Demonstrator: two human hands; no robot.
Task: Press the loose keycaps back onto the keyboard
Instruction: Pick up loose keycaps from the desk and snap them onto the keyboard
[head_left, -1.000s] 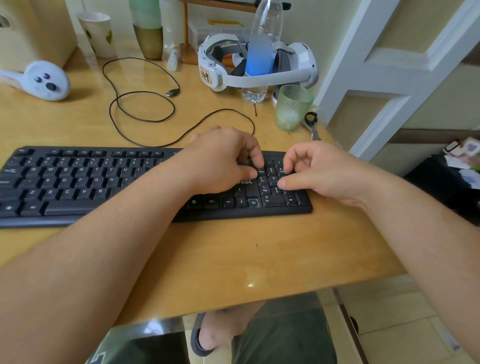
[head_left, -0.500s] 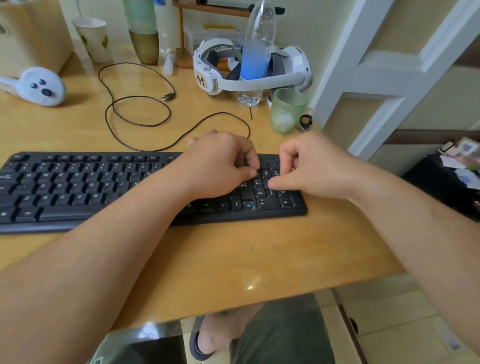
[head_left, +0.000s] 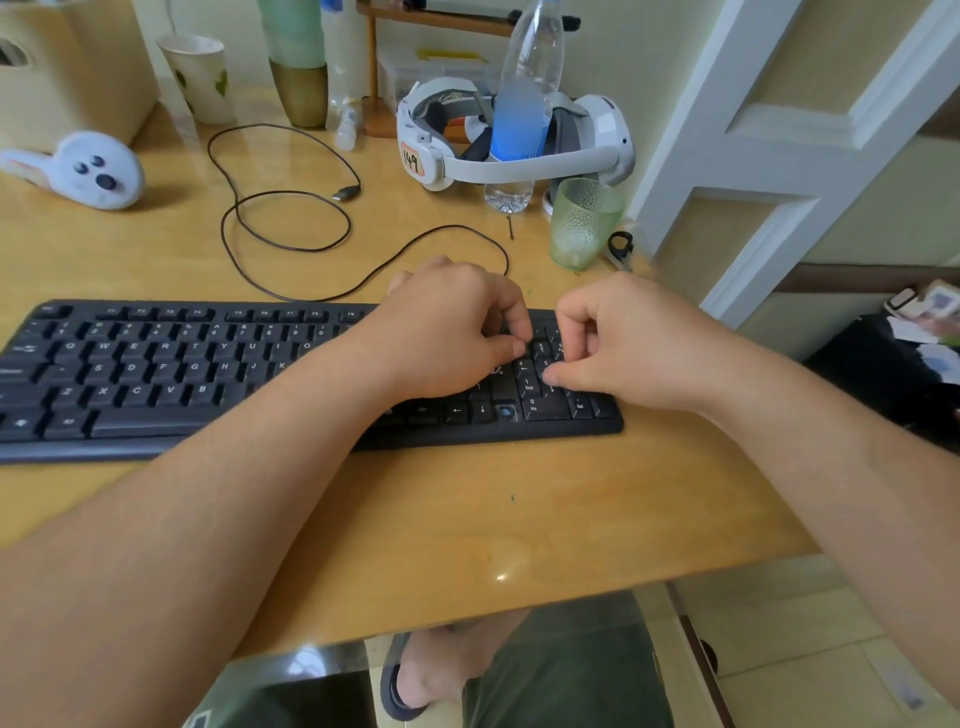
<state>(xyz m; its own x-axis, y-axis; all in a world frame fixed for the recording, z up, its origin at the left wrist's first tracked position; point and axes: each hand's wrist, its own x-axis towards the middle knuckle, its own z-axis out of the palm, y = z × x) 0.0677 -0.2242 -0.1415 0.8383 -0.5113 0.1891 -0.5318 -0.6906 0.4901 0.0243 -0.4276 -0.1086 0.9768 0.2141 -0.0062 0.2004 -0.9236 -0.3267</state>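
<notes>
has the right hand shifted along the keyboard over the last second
Yes, slightly. The right hand has crept left toward the left hand, over the keyboard's number pad, its thumb now nearer the 5 key than the pad's right edge.

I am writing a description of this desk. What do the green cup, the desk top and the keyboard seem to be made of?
Green cup: translucent, pebbled surface; glass or plastic, the look leaves it open.
Desk top: light wood or wood-look board with a glossy finish; grain shows and a bright light spot reflects.
Keyboard: black matte plastic by its look, with printed white letters on the keys.
</notes>
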